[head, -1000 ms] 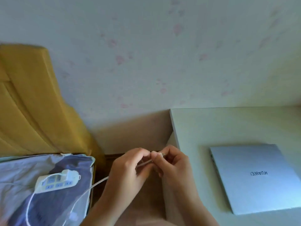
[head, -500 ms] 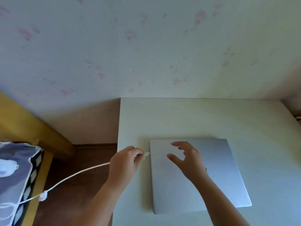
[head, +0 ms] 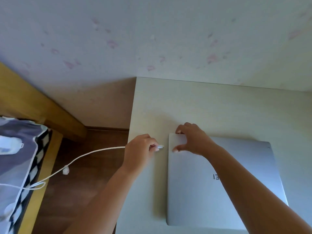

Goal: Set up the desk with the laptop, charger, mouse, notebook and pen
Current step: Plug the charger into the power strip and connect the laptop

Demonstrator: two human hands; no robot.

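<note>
left hand [head: 141, 149] pinches charger plug [head: 160, 146] | right hand [head: 192, 139] grips closed laptop [head: 202, 191] corner | desk [head: 211, 107]

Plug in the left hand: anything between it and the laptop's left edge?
Nothing visible. The plug faces the laptop across bare desk; the right hand grips the far-left corner, beside that gap.
</note>
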